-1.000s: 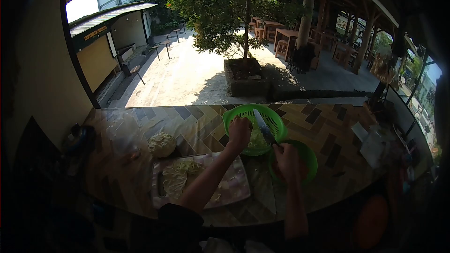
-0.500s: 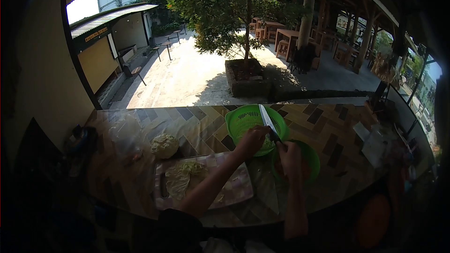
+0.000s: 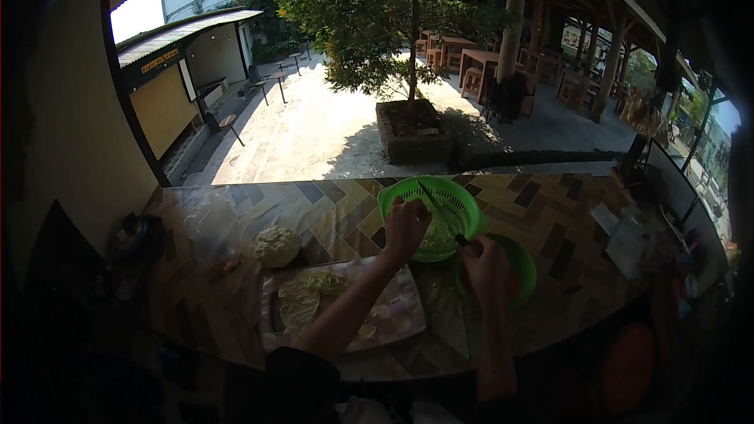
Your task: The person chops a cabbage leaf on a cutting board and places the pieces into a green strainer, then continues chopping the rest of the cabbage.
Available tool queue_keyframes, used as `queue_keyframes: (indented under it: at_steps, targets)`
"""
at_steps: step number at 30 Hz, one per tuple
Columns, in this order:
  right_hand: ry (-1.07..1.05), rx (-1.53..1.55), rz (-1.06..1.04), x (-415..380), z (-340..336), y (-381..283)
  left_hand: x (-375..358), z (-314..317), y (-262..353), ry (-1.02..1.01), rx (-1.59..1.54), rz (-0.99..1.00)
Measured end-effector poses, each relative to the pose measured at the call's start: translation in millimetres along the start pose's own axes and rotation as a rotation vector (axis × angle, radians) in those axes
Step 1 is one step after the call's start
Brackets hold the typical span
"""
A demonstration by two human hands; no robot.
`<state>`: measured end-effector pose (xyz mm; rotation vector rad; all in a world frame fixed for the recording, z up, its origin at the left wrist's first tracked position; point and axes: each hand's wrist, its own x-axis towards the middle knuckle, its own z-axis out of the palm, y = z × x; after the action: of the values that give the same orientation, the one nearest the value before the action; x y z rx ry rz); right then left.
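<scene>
My right hand (image 3: 485, 265) grips a kitchen knife (image 3: 440, 209) by its black handle, the blade slanting up and left over a green colander (image 3: 471, 208). Over the colander's left side is my left hand (image 3: 407, 228), its fingers curled closed; whatever they may hold is hidden. Pale shredded cabbage (image 3: 434, 239) lies in the colander. A light cutting board (image 3: 402, 310) beneath my left forearm carries a cabbage leaf (image 3: 298, 306) and some shreds (image 3: 324, 279). Behind the board sits a cabbage head (image 3: 276, 246). Below my right hand is a second green container (image 3: 527, 267) with reddish contents.
The wood-patterned counter (image 3: 550, 224) ends at a far edge above a sunlit courtyard. A clear plastic bag (image 3: 212, 228) lies at left. Pale packets (image 3: 632, 239) are at right. Beyond stands a tree in a planter (image 3: 408, 129).
My left hand has moved left and slightly up, away from the knife. The knife has turned so its blade points further left and shows less of its flat side.
</scene>
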<state>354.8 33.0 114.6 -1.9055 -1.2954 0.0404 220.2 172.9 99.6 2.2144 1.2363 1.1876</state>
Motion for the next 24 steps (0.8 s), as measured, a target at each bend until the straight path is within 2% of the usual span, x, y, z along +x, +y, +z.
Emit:
queue_keyframes:
  at_steps: [2,5,9,12,15,24]
  targets:
    - [0.013,-0.047,-0.018,-2.4,-0.7,-0.3,-3.2,5.1,-7.5,0.203,0.088,0.042]
    - [-0.003,-0.07,-0.011,-5.8,-4.7,-5.7,-12.8,-0.1,-4.0,0.207,-0.029,0.234]
    - [0.024,-0.099,-0.018,-6.6,-1.7,-4.4,-30.6,-12.3,10.2,-0.157,-0.001,0.47]
    - [0.015,-0.132,-0.009,-6.9,-4.4,-7.2,-30.0,-5.9,7.0,-0.382,0.046,0.429]
    - [-0.008,-0.169,-0.006,-7.6,-8.7,-6.0,-26.3,0.2,3.8,-0.31,0.001,0.411]
    - [-0.038,-0.173,0.001,-16.2,-19.0,2.3,8.4,24.3,-23.9,-0.412,0.313,0.241]
